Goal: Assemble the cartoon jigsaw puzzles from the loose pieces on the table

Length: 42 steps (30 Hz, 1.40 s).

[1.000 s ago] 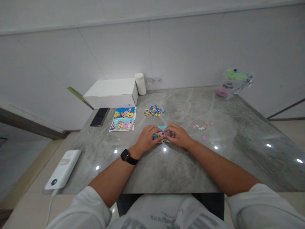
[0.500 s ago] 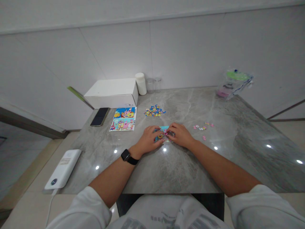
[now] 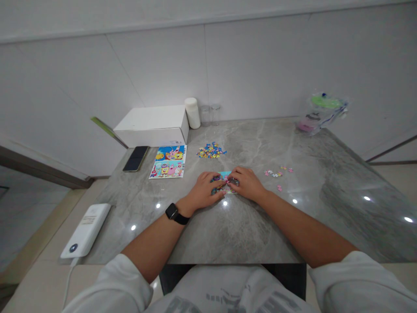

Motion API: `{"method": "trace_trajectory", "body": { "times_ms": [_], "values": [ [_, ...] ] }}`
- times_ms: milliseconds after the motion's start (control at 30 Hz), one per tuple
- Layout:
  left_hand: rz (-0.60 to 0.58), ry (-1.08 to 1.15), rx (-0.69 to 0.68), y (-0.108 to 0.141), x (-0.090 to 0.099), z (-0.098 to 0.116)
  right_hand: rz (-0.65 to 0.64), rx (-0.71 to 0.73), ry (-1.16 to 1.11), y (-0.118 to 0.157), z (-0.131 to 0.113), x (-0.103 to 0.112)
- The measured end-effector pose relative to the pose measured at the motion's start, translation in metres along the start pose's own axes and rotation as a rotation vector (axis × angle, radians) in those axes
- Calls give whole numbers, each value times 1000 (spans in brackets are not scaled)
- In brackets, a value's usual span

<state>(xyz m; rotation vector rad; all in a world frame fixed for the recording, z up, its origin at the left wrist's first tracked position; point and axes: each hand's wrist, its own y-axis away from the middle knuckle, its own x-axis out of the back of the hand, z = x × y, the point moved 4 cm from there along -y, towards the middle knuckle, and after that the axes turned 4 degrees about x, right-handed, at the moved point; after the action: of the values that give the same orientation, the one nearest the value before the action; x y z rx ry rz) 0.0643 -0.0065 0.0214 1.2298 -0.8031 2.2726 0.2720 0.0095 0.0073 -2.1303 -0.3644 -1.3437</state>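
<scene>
A small, partly assembled jigsaw puzzle (image 3: 224,174) lies on the grey table in front of me, mostly covered by my fingers. My left hand (image 3: 206,190) rests at its left side, fingers apart and touching the puzzle. From the right, my right hand (image 3: 247,184) reaches over it with bent fingers, and the fingertips close on a small pink puzzle piece (image 3: 227,179) near the middle. Exactly how that piece sits against the others is hidden. Several loose puzzle pieces (image 3: 273,174) lie right of my right hand, and a colourful pile of pieces (image 3: 211,151) is farther back.
Left of the pile lies a printed picture sheet (image 3: 168,162), with a phone (image 3: 136,159) beside it. A white box (image 3: 151,125), a white bottle (image 3: 193,114) and two clear glasses stand along the wall. A plastic bag (image 3: 321,114) sits back right, a white power bank (image 3: 86,230) front left.
Both hands stay over the puzzle with only slight finger movement. The whole view has shifted very slightly.
</scene>
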Motion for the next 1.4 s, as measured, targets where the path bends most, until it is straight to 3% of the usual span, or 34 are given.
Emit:
{"method": "trace_trajectory", "body": {
  "times_ms": [1400],
  "values": [
    [-6, 7, -29, 0, 2, 3, 6, 57, -10, 0, 2, -2]
  ]
}}
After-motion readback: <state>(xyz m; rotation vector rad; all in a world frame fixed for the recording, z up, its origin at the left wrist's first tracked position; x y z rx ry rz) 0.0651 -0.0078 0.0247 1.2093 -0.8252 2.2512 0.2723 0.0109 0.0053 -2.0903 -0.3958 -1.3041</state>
